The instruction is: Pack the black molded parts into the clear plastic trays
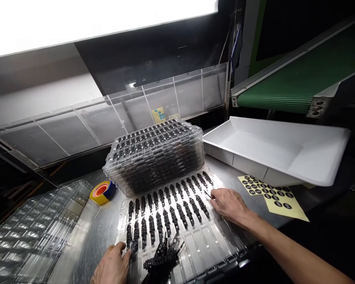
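A clear plastic tray (195, 236) lies on the metal table with rows of slim black plastic parts (165, 217) in its slots. My right hand (226, 201) is at the tray's right side, thumb and fingers pinched on one black part (207, 194) near the end of the rows. At the lower left, my left hand (114, 262) is by the tray's left edge; its fingers are bent, with a gap between thumb and forefinger. The thumb tip is close to a black part at the row's left end. A loose heap of black parts (162, 258) lies over the tray's near slots.
Behind the tray rises a stack of filled clear trays (156, 154). Clear trays (32, 225) are stacked at the left, beside a yellow and blue tape roll (102, 192). At the right are a white bin (248, 154), yellow sticker sheets (272, 197) and a green conveyor (286, 88).
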`<state>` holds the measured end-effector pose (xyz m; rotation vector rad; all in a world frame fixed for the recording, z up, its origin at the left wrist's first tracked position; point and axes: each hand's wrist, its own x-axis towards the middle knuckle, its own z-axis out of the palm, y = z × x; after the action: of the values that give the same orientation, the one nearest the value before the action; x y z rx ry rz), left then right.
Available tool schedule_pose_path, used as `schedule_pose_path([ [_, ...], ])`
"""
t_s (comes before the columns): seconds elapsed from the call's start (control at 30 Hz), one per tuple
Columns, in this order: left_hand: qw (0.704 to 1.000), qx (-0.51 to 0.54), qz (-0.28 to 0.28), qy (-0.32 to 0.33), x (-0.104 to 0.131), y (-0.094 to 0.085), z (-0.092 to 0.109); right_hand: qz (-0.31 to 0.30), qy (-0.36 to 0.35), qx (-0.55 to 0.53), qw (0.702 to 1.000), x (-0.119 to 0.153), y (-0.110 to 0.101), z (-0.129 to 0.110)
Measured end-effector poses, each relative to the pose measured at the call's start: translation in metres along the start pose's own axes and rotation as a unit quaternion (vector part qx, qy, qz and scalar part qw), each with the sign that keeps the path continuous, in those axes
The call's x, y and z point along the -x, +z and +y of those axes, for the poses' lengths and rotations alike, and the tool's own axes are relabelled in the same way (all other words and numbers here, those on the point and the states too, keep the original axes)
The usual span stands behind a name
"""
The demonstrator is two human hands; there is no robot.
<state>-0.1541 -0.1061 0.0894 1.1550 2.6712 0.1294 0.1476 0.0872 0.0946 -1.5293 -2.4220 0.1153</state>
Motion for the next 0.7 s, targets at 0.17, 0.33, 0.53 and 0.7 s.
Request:
schedule_pose_path([
  [0.17, 1.000, 0.015, -0.011, 0.021, -0.003, 0.005, -0.002, -0.003, 0.000, 0.017, 1.000, -0.003, 0.002, -0.010],
  [0.33, 0.998, 0.054, 0.012, 0.028, -0.004, 0.012, -0.007, 0.004, 0.008, 0.007, 1.000, -0.006, 0.005, -0.010],
  [0.53, 0.994, 0.100, 0.022, 0.026, -0.005, 0.015, -0.008, 0.013, -0.025, -0.042, 0.999, -0.005, 0.014, -0.008],
  [0.7, 0.964, 0.255, 0.073, -0.006, -0.002, 0.015, -0.022, 0.023, -0.049, -0.107, 0.993, 0.008, 0.011, -0.007],
])
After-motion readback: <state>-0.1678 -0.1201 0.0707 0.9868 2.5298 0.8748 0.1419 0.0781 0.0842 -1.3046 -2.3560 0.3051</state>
